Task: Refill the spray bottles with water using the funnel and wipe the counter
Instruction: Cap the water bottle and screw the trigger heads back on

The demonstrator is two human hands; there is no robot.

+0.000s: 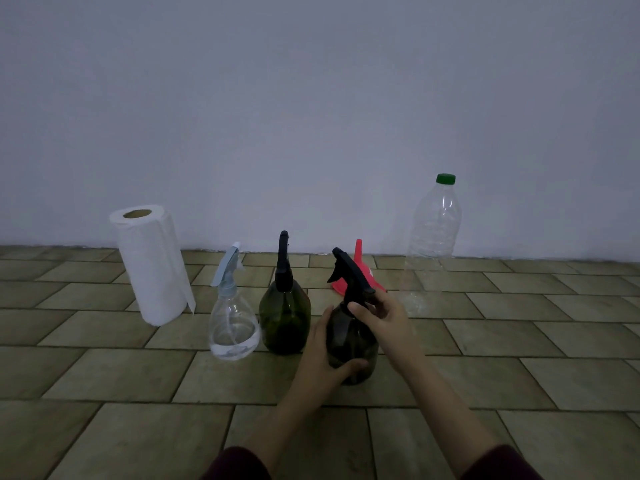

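Spray bottles stand in a loose row on the tiled counter (104, 358): a clear bottle (233, 327) with a pale trigger and a little water in its base, a green bottle (284, 317) just beside it, and a dark bottle (351, 344) nearest the person, tilted a little to the left; the red funnel (360, 268) lies mouth-down behind the dark one, the big capped water bottle (433, 244) stands well to the right near the wall, and the paper towel roll (152, 265) stands at the left. Likely the head of the dark bottle is being unscrewed; the risk, as I judge it, is that a stiff collar makes the smooth round body turn or slip in the lower grip, and a sudden release could knock the green bottle close by, or topple the tilted one; lifting the head carelessly could also drip from the dip tube onto the tiles. The left hand (325, 362) is wrapped round the lower body, thumb across the front; the right hand (379, 317) is clamped at the neck just under the black trigger head (349, 275), fingers curled round the collar; both forearms reach forward from dark sleeves.
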